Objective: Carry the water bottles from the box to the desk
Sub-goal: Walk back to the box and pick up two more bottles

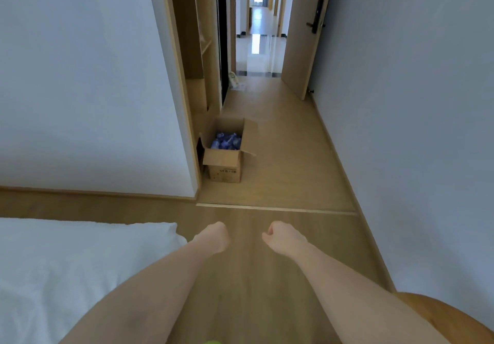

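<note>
An open cardboard box [224, 165] stands on the wooden floor against the left wall, some way ahead of me. Inside it lie several water bottles with blue labels [226, 141]. My left hand [213, 236] and my right hand [284, 236] are stretched out in front of me over the floor, well short of the box. Both have their fingers curled into fists and hold nothing. No desk is plainly visible.
A bed with white bedding [66, 268] fills the lower left. A rounded wooden surface [449, 317] shows at the lower right. An open wardrobe niche [195, 62] is on the left, an open door [304, 36] on the right. A small object [233, 79] lies by the doorway.
</note>
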`<state>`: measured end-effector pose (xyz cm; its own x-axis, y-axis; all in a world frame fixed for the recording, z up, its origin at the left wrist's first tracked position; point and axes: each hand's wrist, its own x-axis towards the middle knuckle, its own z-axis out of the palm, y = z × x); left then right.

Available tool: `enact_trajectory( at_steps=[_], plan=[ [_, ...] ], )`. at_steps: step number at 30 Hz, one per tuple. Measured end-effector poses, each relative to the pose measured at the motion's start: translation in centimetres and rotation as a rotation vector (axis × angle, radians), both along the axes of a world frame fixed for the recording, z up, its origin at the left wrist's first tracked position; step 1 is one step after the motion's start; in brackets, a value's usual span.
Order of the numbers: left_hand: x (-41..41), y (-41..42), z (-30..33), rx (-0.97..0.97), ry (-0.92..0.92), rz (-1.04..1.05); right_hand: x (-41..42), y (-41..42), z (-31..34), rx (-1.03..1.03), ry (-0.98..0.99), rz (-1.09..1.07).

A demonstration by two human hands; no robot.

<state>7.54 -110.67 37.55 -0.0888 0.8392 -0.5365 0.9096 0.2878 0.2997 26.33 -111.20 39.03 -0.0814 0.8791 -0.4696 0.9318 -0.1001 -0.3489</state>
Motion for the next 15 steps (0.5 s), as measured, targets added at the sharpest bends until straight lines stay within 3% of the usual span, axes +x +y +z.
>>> enact_trajectory(
  at_steps=[15],
  plan=[
    [-0.8, 34.7, -0.6, -0.004, -0.056, -0.232, -0.1, 31.8, -0.3, -0.026, -0.01, -0.115]
  ],
)
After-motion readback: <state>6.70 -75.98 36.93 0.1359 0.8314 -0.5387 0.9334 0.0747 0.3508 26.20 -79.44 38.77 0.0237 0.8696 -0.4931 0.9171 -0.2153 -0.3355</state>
